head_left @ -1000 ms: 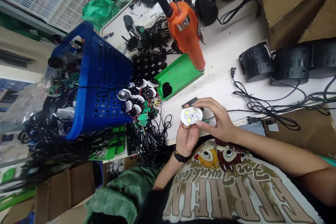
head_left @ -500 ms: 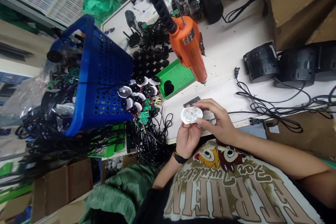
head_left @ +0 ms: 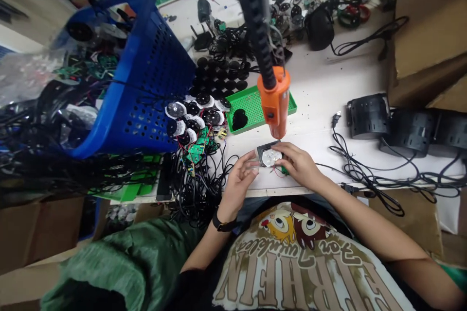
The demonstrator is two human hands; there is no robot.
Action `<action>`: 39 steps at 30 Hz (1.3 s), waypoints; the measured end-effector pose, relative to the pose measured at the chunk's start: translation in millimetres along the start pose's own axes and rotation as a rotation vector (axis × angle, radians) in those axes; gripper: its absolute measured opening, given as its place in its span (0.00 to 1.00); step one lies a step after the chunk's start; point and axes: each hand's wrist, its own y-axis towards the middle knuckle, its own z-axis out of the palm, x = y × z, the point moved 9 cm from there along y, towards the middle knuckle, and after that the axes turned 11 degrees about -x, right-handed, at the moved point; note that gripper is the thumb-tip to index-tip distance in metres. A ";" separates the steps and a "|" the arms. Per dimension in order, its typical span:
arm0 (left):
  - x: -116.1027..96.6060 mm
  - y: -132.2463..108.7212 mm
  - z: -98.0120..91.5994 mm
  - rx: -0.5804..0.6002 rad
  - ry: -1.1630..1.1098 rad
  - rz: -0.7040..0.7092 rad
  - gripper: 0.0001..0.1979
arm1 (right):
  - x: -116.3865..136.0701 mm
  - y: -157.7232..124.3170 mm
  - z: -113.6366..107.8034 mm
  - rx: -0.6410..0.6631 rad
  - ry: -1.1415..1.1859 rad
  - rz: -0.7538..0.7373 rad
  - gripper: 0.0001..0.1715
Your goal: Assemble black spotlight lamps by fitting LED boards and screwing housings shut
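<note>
Though half under right hand (head_left: 297,165), LED disc (head_left: 270,157).

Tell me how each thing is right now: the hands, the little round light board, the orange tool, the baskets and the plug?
LED board: lying on a dark holder on the table.
left hand: open, fingertips by the holder.
right hand: gripping the LED board's edge.
orange screwdriver: hanging upright, tip down above the board.
blue basket: tilted, full of wires and parts.
green tray: flat, one black part inside.
plug: unplugged, lying loose.
</note>
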 end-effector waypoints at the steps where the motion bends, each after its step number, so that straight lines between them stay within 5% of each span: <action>1: -4.7 3.6 -6.4 -0.010 0.058 0.045 0.23 | -3.1 0.6 3.3 0.006 -0.037 -0.009 0.20; 6: -63.6 31.3 -25.2 0.051 0.442 0.342 0.16 | -13.0 3.6 5.4 -0.002 -0.106 -0.020 0.20; 10: -106.7 76.7 -18.0 0.164 0.858 0.530 0.14 | -21.0 4.9 1.8 0.000 -0.080 0.030 0.19; 12: -111.1 112.1 -10.4 0.163 1.155 0.539 0.15 | -21.1 4.6 2.4 0.019 -0.064 0.053 0.20; 15: -106.1 160.6 14.1 0.227 1.288 0.519 0.14 | -17.6 1.4 -0.6 0.024 -0.042 0.098 0.23; 19: -84.5 195.7 45.1 0.292 1.462 0.481 0.10 | -13.8 -10.2 -20.8 -0.057 -0.022 0.166 0.23; 25: -60.6 194.0 53.0 0.291 1.634 0.405 0.15 | -9.3 -27.6 -41.6 -0.113 0.017 0.189 0.19; 39: -61.1 185.2 22.9 0.155 1.462 0.464 0.11 | 5.1 -9.3 -23.2 -0.080 0.125 0.158 0.15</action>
